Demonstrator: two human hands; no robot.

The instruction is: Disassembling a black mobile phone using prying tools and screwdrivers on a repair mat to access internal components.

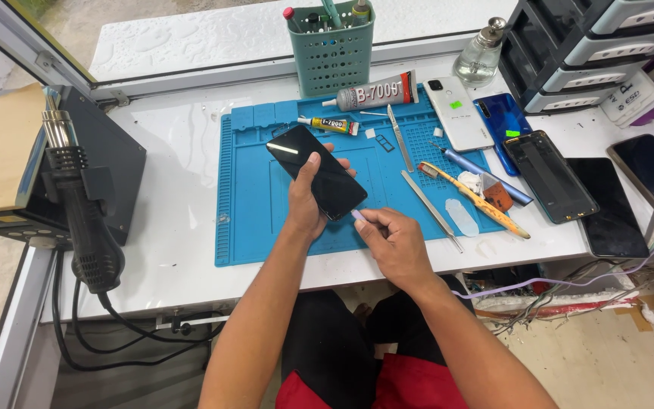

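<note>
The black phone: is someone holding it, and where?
Yes. The left hand grips the black phone around its lower half; the right hand pinches a small pale pick at its corner.

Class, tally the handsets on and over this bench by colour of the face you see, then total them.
Black glass phones or screens: 4, one in the left hand
White-backed phone: 1
Blue-backed phone: 1
Total: 6

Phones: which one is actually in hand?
The black phone over the blue mat, gripped by the left hand. The white, blue and other dark phones lie on the table.
</note>
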